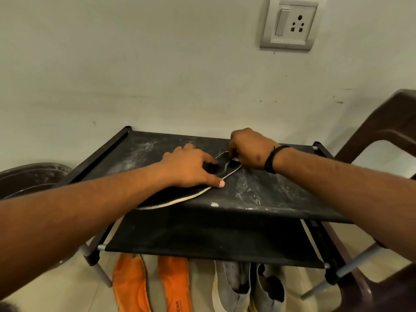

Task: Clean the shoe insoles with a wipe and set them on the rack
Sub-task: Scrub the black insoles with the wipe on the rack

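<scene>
Two hands are busy on the top shelf of the black rack [258, 190], and everything else sits in relation to that rack; on its dusty fabric top lies a dark insole [193, 198] with a pale edge, running from the near left of the shelf toward its middle. The left hand [191, 167] lies flat on the insole, fingers straight and spread, thumb pressing down at the pale rim; it pins the insole without curling round it. The right hand [249, 149], a dark band at its wrist, is bent over the far tip of the insole, fingers curled in and pinching something small and pale there; whether that is a wipe or the insole's own edge I cannot tell from where I stand.

Below the rack's lower shelf, on the floor, two orange insoles [153, 287] lie side by side toward the left, and a pair of grey shoes [249, 289] stands just beside them to the right. Right of the rack stands a brown plastic chair [387, 136]; left of it, a dark round tub [31, 179]; on the wall above the rack, a switch and socket plate [289, 23].
</scene>
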Motion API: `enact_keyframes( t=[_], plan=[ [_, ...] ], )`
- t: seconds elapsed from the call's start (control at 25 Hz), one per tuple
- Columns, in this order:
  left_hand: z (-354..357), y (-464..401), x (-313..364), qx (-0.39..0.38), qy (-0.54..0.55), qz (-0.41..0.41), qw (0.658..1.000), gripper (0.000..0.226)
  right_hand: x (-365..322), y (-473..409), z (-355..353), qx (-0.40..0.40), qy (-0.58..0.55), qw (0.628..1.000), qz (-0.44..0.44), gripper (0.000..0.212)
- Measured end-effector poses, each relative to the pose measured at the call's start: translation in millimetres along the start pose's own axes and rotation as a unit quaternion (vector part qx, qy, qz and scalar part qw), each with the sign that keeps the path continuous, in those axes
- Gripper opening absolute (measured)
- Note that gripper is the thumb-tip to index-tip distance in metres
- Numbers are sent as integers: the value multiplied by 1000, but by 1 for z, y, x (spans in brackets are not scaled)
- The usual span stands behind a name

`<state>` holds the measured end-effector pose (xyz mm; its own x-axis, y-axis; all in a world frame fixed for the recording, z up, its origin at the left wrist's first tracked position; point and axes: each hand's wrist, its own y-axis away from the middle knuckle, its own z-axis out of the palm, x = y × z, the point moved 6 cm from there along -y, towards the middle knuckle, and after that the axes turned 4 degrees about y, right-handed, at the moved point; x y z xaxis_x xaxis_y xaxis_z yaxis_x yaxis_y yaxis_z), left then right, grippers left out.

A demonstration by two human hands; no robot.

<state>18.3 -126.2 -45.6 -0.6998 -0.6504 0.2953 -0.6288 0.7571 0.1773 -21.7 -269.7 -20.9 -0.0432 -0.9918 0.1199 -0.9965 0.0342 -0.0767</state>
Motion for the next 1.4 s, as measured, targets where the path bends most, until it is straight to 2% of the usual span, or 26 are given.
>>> enact_keyframes(
  t=[0.24,0.36,0.48,0.6,0.8,0.92,1.08,1.28,1.4],
  plan=[
    [9,4,-4,35,33,5,999,78,-13,19,8,-29,15,999,-27,16],
    [9,2,-3,36,34,8,999,78,-22,20,2,-15,5,999,-43,13],
    [9,2,-4,35,35,5,999,78,-10,11,-1,13,-2,1000,-3,12],
    [8,3,-3,34,37,1,999,79,9,7,-6,56,-69,994,56,19],
    [11,1,-5,34,34,1,999,80,-12,22,-3,22,-191,981,27,15],
    [10,0,-4,31,36,3,999,79,5,13,-1,50,-162,984,60,21],
    [10,0,-4,32,39,2,999,79,19,1,1,67,-135,981,121,10],
    [12,-1,-5,33,37,7,999,76,-16,10,3,5,-145,989,28,8],
    [11,-1,-3,34,39,5,999,78,11,3,0,39,-103,988,108,10]
  ],
)
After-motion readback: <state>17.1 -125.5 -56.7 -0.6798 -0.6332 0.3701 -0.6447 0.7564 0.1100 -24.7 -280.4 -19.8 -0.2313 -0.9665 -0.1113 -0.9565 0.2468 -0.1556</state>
